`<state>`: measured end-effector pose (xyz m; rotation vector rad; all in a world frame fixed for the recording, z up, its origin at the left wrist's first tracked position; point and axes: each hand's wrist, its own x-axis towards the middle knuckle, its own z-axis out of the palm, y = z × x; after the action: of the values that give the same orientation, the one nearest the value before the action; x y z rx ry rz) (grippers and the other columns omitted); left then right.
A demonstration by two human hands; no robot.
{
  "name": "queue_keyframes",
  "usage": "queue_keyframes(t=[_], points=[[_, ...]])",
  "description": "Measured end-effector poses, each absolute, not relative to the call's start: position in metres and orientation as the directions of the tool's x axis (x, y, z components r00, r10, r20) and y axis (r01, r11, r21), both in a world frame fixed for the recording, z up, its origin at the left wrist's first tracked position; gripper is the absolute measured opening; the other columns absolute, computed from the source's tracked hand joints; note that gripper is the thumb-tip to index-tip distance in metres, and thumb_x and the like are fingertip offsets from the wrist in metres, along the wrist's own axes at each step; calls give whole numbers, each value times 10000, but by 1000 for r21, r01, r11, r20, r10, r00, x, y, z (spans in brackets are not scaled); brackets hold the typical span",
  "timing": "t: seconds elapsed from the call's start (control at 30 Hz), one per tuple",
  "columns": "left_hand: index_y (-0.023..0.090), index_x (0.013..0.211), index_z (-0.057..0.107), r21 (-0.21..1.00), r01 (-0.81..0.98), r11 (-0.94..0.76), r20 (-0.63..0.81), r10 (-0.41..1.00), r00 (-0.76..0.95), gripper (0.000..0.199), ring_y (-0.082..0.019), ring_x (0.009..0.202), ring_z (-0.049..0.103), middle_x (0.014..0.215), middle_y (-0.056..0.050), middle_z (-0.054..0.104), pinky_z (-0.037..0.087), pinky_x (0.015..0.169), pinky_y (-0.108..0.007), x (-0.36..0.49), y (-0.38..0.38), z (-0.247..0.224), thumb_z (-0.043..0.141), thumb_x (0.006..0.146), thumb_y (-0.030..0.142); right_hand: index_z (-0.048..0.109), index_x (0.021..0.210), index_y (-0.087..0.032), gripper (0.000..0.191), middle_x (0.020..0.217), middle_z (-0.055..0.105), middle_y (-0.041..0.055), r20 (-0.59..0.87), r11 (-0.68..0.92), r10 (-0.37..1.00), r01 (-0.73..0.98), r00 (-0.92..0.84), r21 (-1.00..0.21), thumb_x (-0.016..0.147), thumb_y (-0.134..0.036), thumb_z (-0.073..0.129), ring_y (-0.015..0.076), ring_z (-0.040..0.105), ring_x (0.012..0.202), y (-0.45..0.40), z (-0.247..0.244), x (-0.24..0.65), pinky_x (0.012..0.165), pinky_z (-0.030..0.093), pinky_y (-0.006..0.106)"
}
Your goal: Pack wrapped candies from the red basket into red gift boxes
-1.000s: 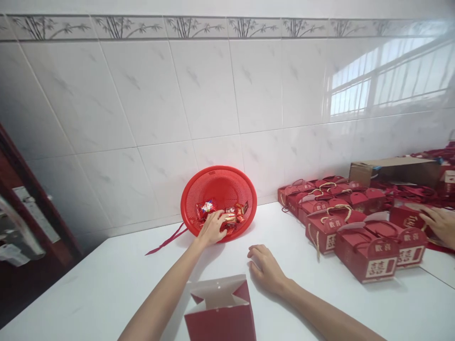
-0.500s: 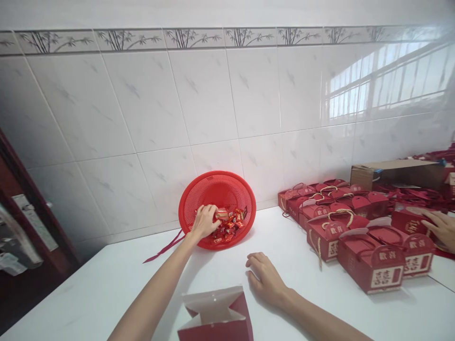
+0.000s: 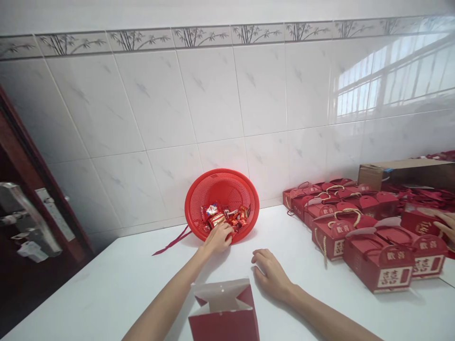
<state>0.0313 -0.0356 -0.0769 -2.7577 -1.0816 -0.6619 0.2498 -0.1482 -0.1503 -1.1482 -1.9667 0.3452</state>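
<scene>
A red mesh basket [image 3: 192, 194] leans tilted against the wall, its mouth toward me. Wrapped candies [image 3: 234, 219] in red and gold lie in its lower part, with larger packets at the left. My left hand [image 3: 218, 237] is at the basket's front rim, fingers bent down over the candies; what they grip, if anything, is hidden. On the white table rests my right hand [image 3: 272, 275], loosely curled, thumb apart, holding nothing. Between my forearms stands a dark red paper box [image 3: 225, 322], its top open.
Several closed red gift boxes [image 3: 378, 258] with cord handles stand at the right. Behind them are a brown carton [image 3: 369, 176] and a pile of red ribbon or cord. Another person's hand [image 3: 447, 227] touches a red box at the right edge. A ribbon [image 3: 172, 240] trails from the basket.
My left hand has drawn back from deep inside the basket to its front rim, uncovering packets at the left. My right hand stays in place. The view has shifted slightly left.
</scene>
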Motion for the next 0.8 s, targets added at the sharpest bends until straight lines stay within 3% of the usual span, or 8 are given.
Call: queue_keyframes(t=[0.2, 0.3, 0.6, 0.8], points=[[219, 917, 707, 70, 707, -704, 453, 654, 606, 150, -269, 1007, 626, 1031, -93, 682, 498, 933, -422, 32, -35, -85, 588, 829, 240, 598, 903, -210, 216, 1102, 669, 104, 515, 546, 821, 602, -245, -583, 789, -51, 505, 260, 598, 1044, -148, -151, 250, 916, 489, 431], [225, 946, 711, 88, 712, -697, 488, 653, 579, 181, -288, 1104, 600, 1061, -96, 683, 485, 980, -433, 27, -31, -89, 615, 794, 203, 598, 908, -207, 217, 1104, 669, 107, 501, 539, 828, 603, -252, -588, 792, -52, 500, 262, 597, 1045, -148, -149, 251, 919, 488, 435], [216, 1070, 704, 109, 727, -678, 442, 688, 575, 320, -292, 1143, 597, 1110, -103, 680, 473, 1011, -427, 27, -36, -81, 623, 764, 174, 599, 921, -199, 215, 1102, 670, 113, 472, 524, 842, 601, -261, -603, 797, -56, 496, 269, 594, 1067, -151, -144, 253, 937, 480, 444], [228, 1037, 706, 229, 741, -631, 369, 761, 534, 248, -225, 932, 663, 1054, -72, 677, 529, 852, -332, -7, -77, -75, 563, 856, 320, 600, 938, -191, 202, 1137, 664, 124, 458, 519, 847, 609, -271, -600, 816, -67, 497, 276, 586, 1083, -151, -144, 253, 950, 472, 458]])
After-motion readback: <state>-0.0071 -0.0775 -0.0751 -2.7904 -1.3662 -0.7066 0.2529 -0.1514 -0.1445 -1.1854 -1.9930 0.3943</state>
